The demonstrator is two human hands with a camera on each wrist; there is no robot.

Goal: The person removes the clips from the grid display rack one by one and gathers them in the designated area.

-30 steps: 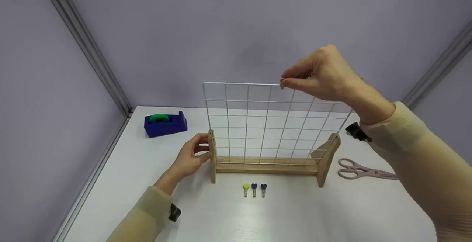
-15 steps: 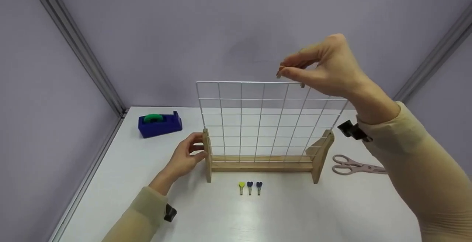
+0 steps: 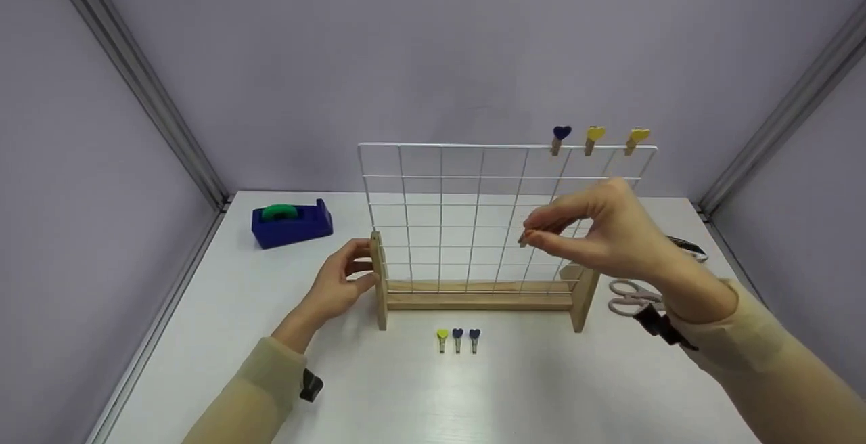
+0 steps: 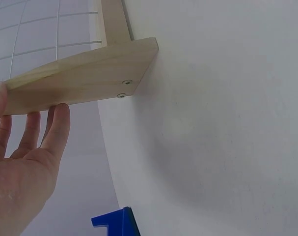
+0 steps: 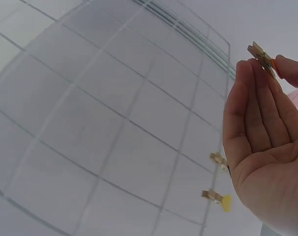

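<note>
The desk (image 3: 541, 390) is white, with a smooth surface that catches a soft sheen toward the near side. A wooden stand (image 3: 480, 302) rests on it near the middle. Just in front, three heart-topped clips (image 3: 458, 340), one yellow and two dark blue, lie in a row. A blue tape dispenser (image 3: 293, 227) sits at the far left; partly hidden scissors (image 3: 632, 297) lie right of the stand.

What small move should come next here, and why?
Probably lower the pinched clip to the table beside the three clips there: the right grip holds it away from the grid's top wire, and those three form a row.
</note>
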